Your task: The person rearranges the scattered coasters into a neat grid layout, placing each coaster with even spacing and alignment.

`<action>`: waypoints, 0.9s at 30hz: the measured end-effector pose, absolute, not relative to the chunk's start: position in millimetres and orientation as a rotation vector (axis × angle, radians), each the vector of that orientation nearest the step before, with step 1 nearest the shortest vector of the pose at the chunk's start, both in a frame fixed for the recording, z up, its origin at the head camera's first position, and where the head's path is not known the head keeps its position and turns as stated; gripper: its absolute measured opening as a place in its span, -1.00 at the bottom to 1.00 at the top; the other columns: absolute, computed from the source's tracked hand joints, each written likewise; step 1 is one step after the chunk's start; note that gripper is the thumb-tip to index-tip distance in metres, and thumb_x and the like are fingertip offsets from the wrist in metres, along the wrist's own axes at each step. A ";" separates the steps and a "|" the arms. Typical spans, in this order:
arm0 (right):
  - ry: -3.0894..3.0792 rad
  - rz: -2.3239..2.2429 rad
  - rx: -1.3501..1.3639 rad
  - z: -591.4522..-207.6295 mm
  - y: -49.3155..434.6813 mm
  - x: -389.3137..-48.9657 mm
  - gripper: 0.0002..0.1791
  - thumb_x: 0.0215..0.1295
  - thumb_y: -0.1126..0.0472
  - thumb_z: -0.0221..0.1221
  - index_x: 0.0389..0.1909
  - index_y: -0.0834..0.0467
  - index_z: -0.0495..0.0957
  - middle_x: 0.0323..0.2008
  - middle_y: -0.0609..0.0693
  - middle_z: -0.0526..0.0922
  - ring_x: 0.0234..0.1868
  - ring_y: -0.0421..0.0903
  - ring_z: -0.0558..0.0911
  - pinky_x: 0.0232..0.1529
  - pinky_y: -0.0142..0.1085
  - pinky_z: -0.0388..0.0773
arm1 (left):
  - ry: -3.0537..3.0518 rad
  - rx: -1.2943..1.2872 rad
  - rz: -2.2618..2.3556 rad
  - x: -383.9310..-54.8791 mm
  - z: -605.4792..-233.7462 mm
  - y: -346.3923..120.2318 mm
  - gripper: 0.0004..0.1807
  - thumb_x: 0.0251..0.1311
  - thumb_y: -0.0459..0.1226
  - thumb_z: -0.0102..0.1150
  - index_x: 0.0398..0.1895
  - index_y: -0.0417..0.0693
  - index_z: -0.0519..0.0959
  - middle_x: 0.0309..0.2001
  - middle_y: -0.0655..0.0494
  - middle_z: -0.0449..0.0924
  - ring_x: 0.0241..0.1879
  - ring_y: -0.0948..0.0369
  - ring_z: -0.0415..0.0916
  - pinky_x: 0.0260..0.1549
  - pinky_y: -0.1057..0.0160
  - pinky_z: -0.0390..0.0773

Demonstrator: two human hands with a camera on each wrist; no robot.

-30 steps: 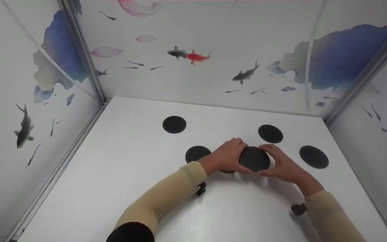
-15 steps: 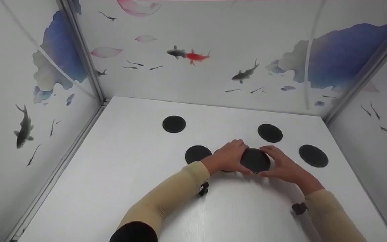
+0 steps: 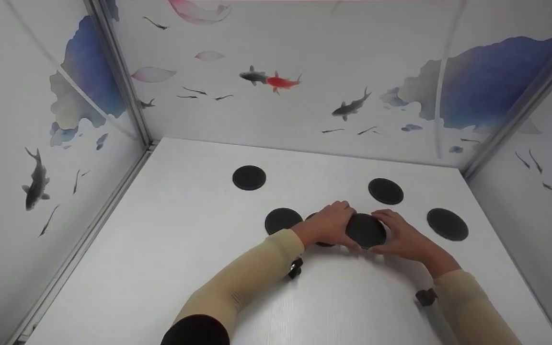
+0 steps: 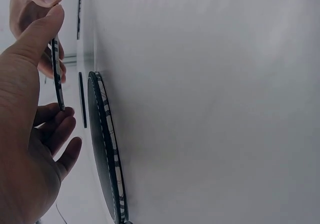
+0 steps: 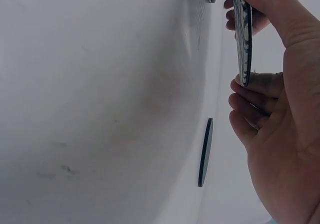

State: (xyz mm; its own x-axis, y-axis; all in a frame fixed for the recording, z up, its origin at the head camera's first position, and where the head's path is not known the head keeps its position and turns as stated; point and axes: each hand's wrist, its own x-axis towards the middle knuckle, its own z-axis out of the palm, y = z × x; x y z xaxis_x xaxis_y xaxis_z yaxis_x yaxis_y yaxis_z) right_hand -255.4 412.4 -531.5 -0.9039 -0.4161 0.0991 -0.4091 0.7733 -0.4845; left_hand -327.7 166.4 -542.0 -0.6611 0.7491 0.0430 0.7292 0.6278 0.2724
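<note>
Both hands hold one round black coaster (image 3: 365,231) by its rim above the white table. My left hand (image 3: 332,222) has its left edge between thumb and fingers, and my right hand (image 3: 403,237) grips the right edge the same way. In the left wrist view the coaster (image 4: 57,73) is seen edge-on, with a black-and-white patterned side. A patterned underside of the coaster (image 5: 242,38) shows in the right wrist view. Beneath the left hand another coaster (image 4: 103,149) lies on the table, mostly covered by that hand in the head view.
More black coasters lie flat: one left of the left wrist (image 3: 281,220), one at the back left (image 3: 249,178), one behind the right hand (image 3: 385,191) and one further right (image 3: 447,224). Walls printed with fish (image 3: 283,82) enclose the table (image 3: 137,254) at the back and sides.
Both hands keep their grip on the coaster, which has shifted slightly right and toward the person. The left forearm has moved a little right. The coasters on the table stay put.
</note>
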 end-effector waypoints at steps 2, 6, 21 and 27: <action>2.939 -0.810 -0.677 -531.2 413.1 -254.9 0.12 -0.08 -0.30 0.53 0.43 0.19 0.33 0.37 0.10 0.35 0.38 0.08 0.33 0.34 0.14 0.32 | 2.768 1.253 0.396 -328.5 -542.8 168.6 0.03 -0.24 0.53 0.31 0.21 0.08 0.45 -0.02 0.27 0.35 0.01 0.30 0.30 0.07 0.30 0.43; 2.935 -0.815 -0.653 -530.3 412.6 -253.8 0.12 -0.09 -0.28 0.54 0.43 0.20 0.34 0.37 0.10 0.35 0.38 0.07 0.32 0.34 0.13 0.32 | 2.754 1.227 0.395 -329.5 -543.2 171.3 0.05 -0.27 0.53 0.33 0.23 0.09 0.44 -0.01 0.27 0.34 0.02 0.30 0.29 0.07 0.31 0.43; 2.979 -0.704 -0.626 -538.0 407.8 -257.1 0.11 -0.09 -0.28 0.54 0.39 0.26 0.37 0.32 0.13 0.38 0.33 0.09 0.36 0.31 0.11 0.36 | 2.683 1.271 0.382 -331.8 -546.3 170.3 0.03 -0.23 0.42 0.45 0.30 0.11 0.44 0.03 0.26 0.35 0.04 0.30 0.33 0.05 0.31 0.45; 2.945 -0.727 -0.557 -542.7 408.5 -259.9 0.08 -0.13 -0.31 0.54 0.37 0.15 0.40 0.29 0.05 0.40 0.29 0.00 0.36 0.31 0.05 0.38 | 2.679 1.293 0.372 -332.0 -549.4 171.2 0.02 -0.21 0.40 0.46 0.33 0.13 0.44 0.05 0.29 0.36 0.08 0.30 0.32 0.08 0.33 0.43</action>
State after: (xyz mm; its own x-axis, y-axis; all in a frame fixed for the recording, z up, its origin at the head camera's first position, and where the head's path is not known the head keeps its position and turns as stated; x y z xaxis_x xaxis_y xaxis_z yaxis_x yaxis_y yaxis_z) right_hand -259.9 408.5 -542.7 -0.9332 -0.3581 0.0296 -0.3307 0.8239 -0.4602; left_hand -332.0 171.2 -549.4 -0.6196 0.7847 -0.0213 0.7493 0.5993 0.2819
